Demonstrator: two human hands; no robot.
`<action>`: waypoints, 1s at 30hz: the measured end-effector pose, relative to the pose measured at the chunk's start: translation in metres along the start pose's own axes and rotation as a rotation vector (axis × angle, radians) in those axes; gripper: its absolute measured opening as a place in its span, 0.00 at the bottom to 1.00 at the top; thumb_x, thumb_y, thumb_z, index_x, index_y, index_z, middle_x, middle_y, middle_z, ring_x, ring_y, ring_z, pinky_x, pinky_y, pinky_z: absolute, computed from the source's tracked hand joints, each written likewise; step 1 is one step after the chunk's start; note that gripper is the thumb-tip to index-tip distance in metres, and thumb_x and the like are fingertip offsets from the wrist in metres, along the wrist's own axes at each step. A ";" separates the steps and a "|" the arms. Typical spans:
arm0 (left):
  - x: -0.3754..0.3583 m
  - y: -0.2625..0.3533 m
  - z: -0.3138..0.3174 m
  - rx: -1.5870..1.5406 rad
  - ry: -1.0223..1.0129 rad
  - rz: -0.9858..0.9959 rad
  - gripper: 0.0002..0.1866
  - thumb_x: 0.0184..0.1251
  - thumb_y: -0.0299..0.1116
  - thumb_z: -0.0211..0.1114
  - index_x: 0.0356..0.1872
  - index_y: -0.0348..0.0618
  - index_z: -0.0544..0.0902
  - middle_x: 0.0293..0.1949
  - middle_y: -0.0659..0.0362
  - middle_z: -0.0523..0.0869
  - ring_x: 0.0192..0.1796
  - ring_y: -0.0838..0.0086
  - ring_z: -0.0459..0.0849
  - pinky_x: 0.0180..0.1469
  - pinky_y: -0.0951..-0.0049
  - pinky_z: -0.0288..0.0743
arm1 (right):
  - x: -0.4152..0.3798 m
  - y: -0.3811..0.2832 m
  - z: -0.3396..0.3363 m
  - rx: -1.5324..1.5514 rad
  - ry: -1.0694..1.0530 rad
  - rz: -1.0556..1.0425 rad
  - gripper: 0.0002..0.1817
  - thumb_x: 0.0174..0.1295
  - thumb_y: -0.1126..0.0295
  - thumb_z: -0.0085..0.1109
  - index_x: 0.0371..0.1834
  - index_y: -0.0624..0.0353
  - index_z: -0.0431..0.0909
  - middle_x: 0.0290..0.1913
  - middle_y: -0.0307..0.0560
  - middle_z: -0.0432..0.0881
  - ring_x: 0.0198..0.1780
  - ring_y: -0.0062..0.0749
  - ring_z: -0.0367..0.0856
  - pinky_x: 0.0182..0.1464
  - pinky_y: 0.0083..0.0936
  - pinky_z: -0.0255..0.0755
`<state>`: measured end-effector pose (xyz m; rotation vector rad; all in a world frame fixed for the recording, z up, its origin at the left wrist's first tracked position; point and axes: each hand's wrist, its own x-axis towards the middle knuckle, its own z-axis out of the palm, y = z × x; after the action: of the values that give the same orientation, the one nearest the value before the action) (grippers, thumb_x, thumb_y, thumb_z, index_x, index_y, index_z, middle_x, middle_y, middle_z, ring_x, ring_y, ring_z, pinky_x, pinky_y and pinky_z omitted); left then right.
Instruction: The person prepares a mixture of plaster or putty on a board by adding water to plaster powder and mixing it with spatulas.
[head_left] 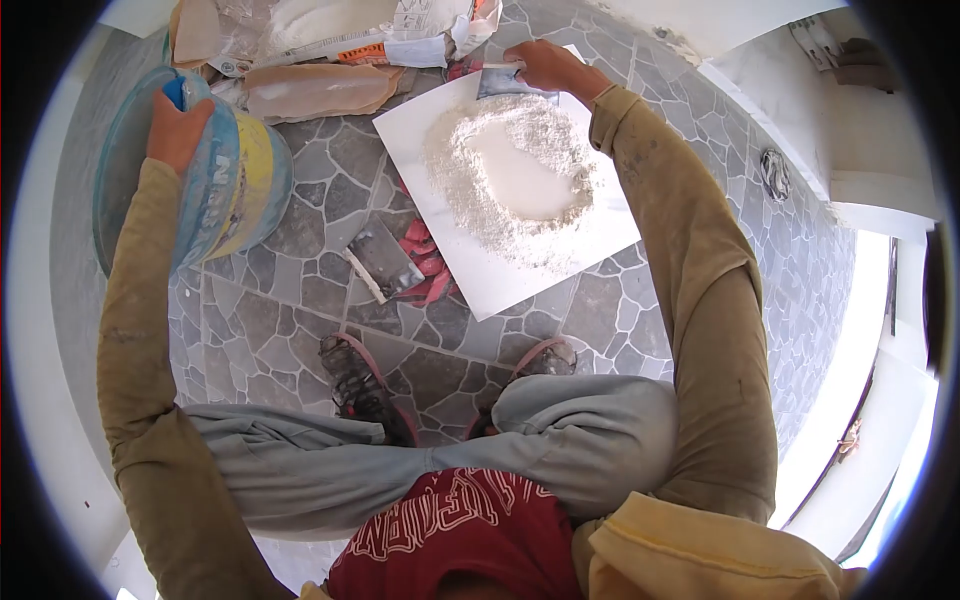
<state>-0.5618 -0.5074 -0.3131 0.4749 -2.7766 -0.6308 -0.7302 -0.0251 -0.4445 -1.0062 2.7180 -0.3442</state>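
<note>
Olive-brown long sleeves (700,220) with dark smudges, maroon shirt (450,540) with pale lettering, yellow-tan collar (700,560), light grey-blue trousers (590,430), 2 dark laced shoes (365,385) with pink edging.

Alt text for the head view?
A person's left hand holds a tilted blue bucket by its rim; the right hand grips a flat-bladed tool at the far edge of a white board bearing a ring of pale powder. Torn sacks and another flat tool lie on the stone-patterned floor.

I can read no whole word for certain: pale outlined letters cross my red shirt (455,530), white lettering runs along the blue bucket (208,215), and the paper bag (300,22) carries an orange label (362,53) with unclear print.
</note>
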 end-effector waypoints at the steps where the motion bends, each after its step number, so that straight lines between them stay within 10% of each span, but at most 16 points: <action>1: 0.001 -0.003 0.000 -0.008 0.002 0.005 0.37 0.56 0.42 0.68 0.61 0.26 0.65 0.53 0.42 0.79 0.56 0.57 0.80 0.61 0.66 0.70 | -0.011 -0.004 -0.005 0.009 0.027 0.020 0.23 0.56 0.72 0.66 0.57 0.54 0.80 0.46 0.55 0.86 0.49 0.51 0.84 0.52 0.43 0.76; 15: -0.004 0.007 -0.003 0.026 -0.020 -0.015 0.39 0.56 0.43 0.68 0.62 0.25 0.64 0.55 0.41 0.78 0.56 0.56 0.80 0.59 0.65 0.72 | -0.029 0.110 0.004 0.075 0.230 0.418 0.24 0.54 0.67 0.63 0.57 0.53 0.80 0.50 0.59 0.84 0.54 0.55 0.82 0.56 0.42 0.75; 30: -0.010 0.008 -0.003 -0.024 0.019 0.016 0.38 0.56 0.44 0.69 0.60 0.28 0.65 0.51 0.45 0.79 0.51 0.61 0.80 0.55 0.66 0.74 | 0.061 -0.012 0.036 0.043 0.054 -0.028 0.25 0.53 0.70 0.67 0.58 0.54 0.79 0.48 0.60 0.85 0.50 0.56 0.83 0.54 0.44 0.75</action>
<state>-0.5536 -0.4980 -0.3084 0.4506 -2.7486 -0.6522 -0.7580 -0.0795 -0.4832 -1.0388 2.7340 -0.4397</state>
